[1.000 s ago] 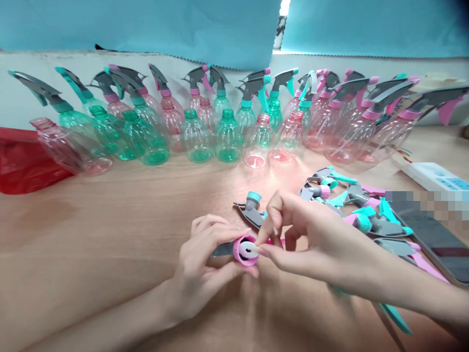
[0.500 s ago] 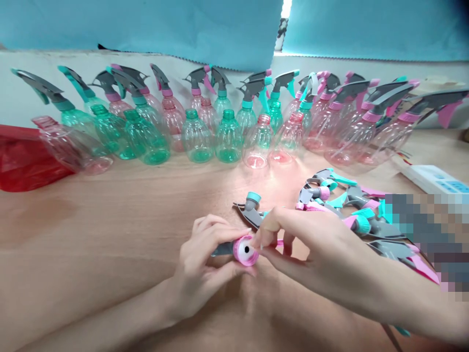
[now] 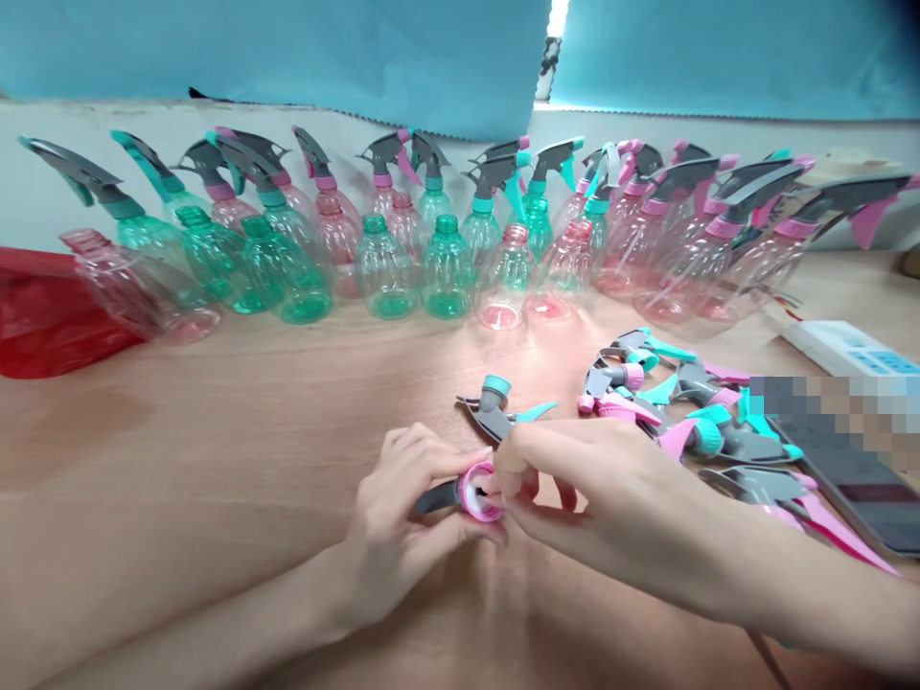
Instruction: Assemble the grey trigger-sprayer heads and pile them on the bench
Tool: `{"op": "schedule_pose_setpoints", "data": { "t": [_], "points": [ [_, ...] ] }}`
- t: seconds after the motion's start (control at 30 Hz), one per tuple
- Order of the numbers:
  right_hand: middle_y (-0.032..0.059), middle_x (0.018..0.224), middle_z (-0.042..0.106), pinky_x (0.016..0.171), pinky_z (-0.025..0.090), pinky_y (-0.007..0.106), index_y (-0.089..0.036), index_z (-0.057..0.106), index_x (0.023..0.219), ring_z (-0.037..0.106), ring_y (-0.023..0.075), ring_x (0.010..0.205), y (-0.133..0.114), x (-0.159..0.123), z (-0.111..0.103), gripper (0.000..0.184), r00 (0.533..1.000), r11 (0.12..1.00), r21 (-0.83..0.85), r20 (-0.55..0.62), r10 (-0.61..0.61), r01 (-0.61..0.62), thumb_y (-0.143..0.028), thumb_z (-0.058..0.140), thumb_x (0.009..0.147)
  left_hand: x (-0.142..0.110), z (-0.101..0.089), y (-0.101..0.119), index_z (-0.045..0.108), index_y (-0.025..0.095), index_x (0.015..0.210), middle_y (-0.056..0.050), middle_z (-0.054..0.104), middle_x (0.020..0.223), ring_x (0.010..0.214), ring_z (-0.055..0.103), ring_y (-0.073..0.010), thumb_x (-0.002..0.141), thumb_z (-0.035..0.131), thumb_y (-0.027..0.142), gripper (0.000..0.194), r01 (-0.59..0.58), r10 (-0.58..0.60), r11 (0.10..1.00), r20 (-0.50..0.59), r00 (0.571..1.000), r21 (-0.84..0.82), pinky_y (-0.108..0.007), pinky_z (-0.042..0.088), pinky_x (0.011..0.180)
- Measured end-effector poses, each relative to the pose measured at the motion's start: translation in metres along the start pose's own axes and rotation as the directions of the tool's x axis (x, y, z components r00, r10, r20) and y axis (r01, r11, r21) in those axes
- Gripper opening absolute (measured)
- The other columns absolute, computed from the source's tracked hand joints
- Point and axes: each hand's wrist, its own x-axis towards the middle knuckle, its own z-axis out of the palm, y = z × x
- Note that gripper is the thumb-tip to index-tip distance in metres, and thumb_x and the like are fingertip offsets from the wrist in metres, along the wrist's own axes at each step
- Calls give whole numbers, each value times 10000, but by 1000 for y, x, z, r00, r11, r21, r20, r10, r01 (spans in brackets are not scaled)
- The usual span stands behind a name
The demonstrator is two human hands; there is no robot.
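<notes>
One wooden table [image 3: 216,412] spans the view. Blue cloths [image 3: 251,57] hang at the back, above a pale wall [image 3: 50,206]. Before the wall: a long row of bottles [image 3: 447,273], green and pink, clear plastic. Some carry spray heads; several at the front have bare necks. The one at far left leans in view.

Right side of table: heap [image 3: 751,446] of loose heads, gray with pink or teal parts, lying at mixed angles.

Right hand [image 3: 589,498]: thumb and forefinger bent together at the mouth of a pink cap [image 3: 472,514], one fingertip inside it. Whether they pinch anything — cannot tell. Other fingers curled under the palm.

Left hand [image 3: 402,503]: grasping the held head [image 3: 440,496], fingers over the top, thumb below, cap mouth turned toward the camera.

Red bag [image 3: 57,316] at left edge, beside the leaning bottle. Phone [image 3: 862,494] right of the heap, partly covered by pixel blocks. White box [image 3: 855,347] with blue markings behind the phone.

Single loose head [image 3: 490,414], teal collar up, just beyond the hands.

Smallest item: white disc [image 3: 474,498] in the cap — partly hidden by the fingertip.
</notes>
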Motion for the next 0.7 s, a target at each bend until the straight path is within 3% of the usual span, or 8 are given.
{"op": "schedule_pose_setpoints", "data": {
  "t": [0.33, 0.57, 0.7],
  "points": [
    [-53, 680, 551, 561, 308, 217, -207, 497, 773, 483, 86, 626, -1, 0, 7, 105, 998, 998, 10, -35, -61, 61, -146, 518, 856, -1, 0, 1, 582, 171, 808, -11, 599, 750, 695, 507, -146, 853, 618, 313, 154, 8, -10, 999, 59, 998, 42, -320, 345, 694],
    [-58, 750, 555, 552, 294, 202, -223, 499, 850, 492, 75, 647, 4, 3, -14, 111, 987, 999, 6, 156, -46, 46, -123, 540, 831, -1, -2, 0, 602, 175, 874, -25, 579, 809, 764, 493, -163, 867, 578, 365, 192, 10, -11, 1000, 159, 987, 8, -309, 350, 714],
    [-49, 764, 539, 553, 282, 222, -218, 479, 838, 485, 89, 667, 4, 3, -14, 97, 985, 996, -39, 153, -76, 83, -127, 507, 856, -1, -1, -1, 604, 181, 842, -31, 578, 838, 801, 485, -171, 890, 549, 334, 170, 35, -29, 999, 189, 982, -27, -304, 365, 719]
  ]
}}
